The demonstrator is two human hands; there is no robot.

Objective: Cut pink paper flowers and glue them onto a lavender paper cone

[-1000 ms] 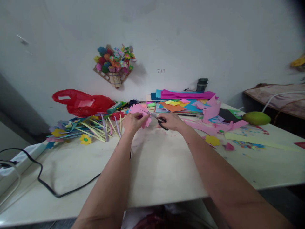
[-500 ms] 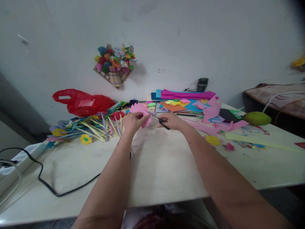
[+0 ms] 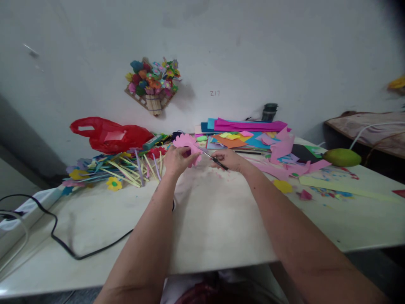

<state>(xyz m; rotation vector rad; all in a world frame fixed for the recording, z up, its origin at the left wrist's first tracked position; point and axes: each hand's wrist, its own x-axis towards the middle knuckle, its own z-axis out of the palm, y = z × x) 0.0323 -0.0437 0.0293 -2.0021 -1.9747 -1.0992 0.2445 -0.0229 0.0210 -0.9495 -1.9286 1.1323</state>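
My left hand is closed round a pink paper flower shape, holding it up above the far part of the white table. My right hand grips black-handled scissors, whose blades reach into the right edge of the pink paper. Both hands work close together, a little beyond the table's middle.
Paper flowers on yellow sticks lie left of my hands beside a red plastic bag. Stacked coloured paper and pink scraps lie right. A green mango, a black cable and a wall flower bouquet are around.
The scissors have closed and tilted further into the pink paper. My left hand has turned the flower shape slightly upward.
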